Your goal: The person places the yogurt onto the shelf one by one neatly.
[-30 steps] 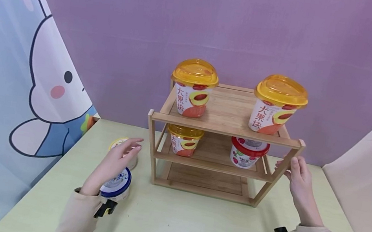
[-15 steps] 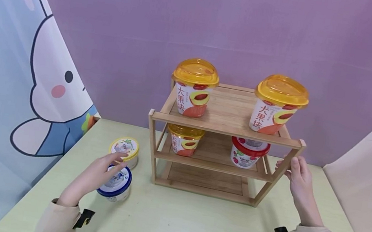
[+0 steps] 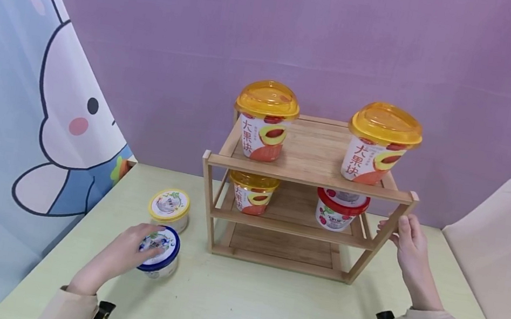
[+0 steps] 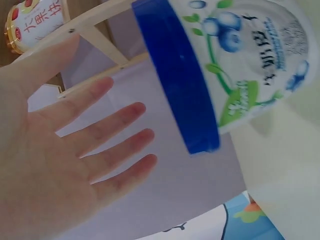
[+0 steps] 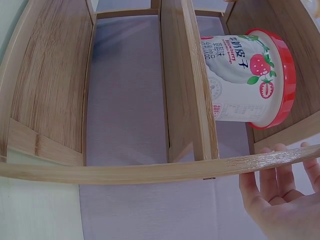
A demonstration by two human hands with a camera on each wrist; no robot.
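Note:
My left hand hovers just over a white tub with a blue lid, fingers extended. In the left wrist view, straight, spread fingers lie apart from that tub, which bears blueberry pictures. Behind it stands a tub with a yellow lid. At the right, my right hand grips the front upright of a wooden rack. The right wrist view has its fingertips around that upright, near a red-lidded strawberry tub.
Two orange-lidded cups, one on the left and one on the right, stand on the top shelf. The middle shelf carries a smaller orange-lidded cup and the red-lidded tub. A purple cloth hangs behind the table.
My left hand has drawn back toward the near left and lowered, from above the yellow-lidded tub to over the blue-lidded one. The right hand keeps its grip on the rack.

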